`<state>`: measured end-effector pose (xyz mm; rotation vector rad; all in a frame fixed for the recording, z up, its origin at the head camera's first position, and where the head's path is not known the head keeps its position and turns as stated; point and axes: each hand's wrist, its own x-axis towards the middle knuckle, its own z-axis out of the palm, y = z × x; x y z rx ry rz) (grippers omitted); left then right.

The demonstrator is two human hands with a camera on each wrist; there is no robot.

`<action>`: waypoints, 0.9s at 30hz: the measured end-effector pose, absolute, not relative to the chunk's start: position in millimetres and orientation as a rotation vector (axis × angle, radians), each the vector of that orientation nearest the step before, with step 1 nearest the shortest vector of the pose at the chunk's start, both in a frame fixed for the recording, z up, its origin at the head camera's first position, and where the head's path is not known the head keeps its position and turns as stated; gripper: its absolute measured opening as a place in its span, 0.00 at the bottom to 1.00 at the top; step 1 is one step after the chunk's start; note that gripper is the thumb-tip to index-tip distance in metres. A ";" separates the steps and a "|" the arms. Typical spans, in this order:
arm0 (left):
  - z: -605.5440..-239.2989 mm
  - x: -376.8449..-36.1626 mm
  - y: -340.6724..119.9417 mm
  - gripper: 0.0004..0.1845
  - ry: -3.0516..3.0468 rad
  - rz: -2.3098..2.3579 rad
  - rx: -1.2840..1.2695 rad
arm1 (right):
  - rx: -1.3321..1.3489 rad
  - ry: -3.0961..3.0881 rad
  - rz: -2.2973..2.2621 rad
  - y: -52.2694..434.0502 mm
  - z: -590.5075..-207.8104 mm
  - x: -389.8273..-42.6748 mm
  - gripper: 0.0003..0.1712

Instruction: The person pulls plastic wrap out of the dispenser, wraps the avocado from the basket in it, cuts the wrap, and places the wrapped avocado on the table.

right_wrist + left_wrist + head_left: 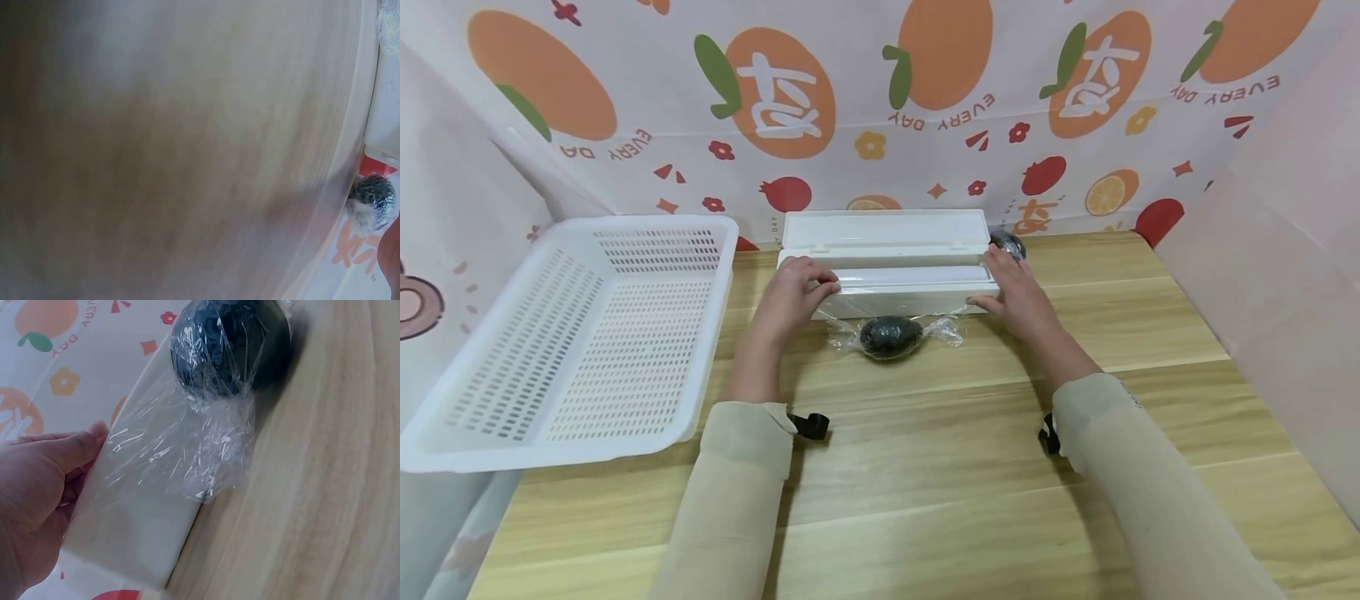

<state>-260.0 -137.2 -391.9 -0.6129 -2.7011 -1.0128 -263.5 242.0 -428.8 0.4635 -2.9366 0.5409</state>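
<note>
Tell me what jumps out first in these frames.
Both hands sit on a white cling-film dispenser box with its lid open, mid-table: left hand at its left end, right hand at its right end. Just in front of the box lies a dark oval object wrapped in clear film, twisted at both ends. A big white perforated basket overhangs the table's left edge, and a second wrapped dark object sits behind the box's right end.

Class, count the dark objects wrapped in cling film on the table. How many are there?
2. One wrapped dark object lies in front of the white dispenser box, between the hands; another sits behind the box's right end. More may be hidden.
</note>
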 end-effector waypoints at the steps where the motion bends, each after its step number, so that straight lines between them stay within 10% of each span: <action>1: -391.6 -259.1 -139.0 0.06 -2.705 -1.009 -0.604 | 0.469 -2.937 0.542 241.7 -428.8 -263.6 0.51; 27: -403.7 -245.1 -163.1 0.09 -2.627 -1.035 -0.310 | 0.493 -2.928 0.511 242.3 -429.9 -261.9 0.50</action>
